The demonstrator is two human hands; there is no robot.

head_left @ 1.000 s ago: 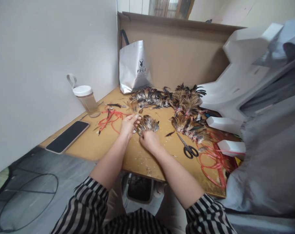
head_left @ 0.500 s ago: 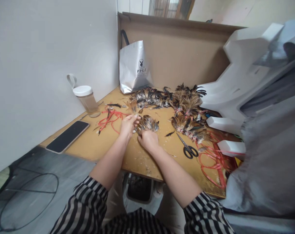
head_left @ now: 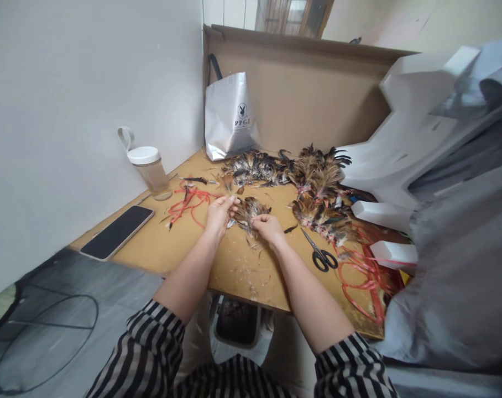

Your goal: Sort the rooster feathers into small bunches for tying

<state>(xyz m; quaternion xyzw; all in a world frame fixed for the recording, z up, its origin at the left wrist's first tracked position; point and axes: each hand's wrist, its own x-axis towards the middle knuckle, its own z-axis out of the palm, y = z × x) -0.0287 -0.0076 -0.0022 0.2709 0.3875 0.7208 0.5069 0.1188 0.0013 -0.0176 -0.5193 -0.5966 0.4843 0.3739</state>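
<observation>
A small pile of brown feathers [head_left: 249,210] lies on the table between my hands. My left hand [head_left: 221,214] is closed in a pinch at the pile's left edge, by a few orange-brown feathers [head_left: 225,182]; what sits between its fingertips is too small to make out. On the pile's right side, my right hand [head_left: 268,228] has its thumb and fingers pinched together on feathers. Farther back lies a long row of dark feathers [head_left: 257,167], with bundles of brown feathers [head_left: 317,174] and tied feathers [head_left: 323,218] to its right.
Black-handled scissors [head_left: 323,257] lie to the right, near tangled red string [head_left: 369,287]. More red string [head_left: 188,204], a phone [head_left: 118,232] and a lidded cup [head_left: 151,171] are on the left. A silver bag [head_left: 226,116] stands at the back; a white plastic chair [head_left: 408,121] is at right.
My right hand has moved right and slightly up, from the pile's front to its right side, uncovering loose feathers in front. My left hand has stayed nearly in place.
</observation>
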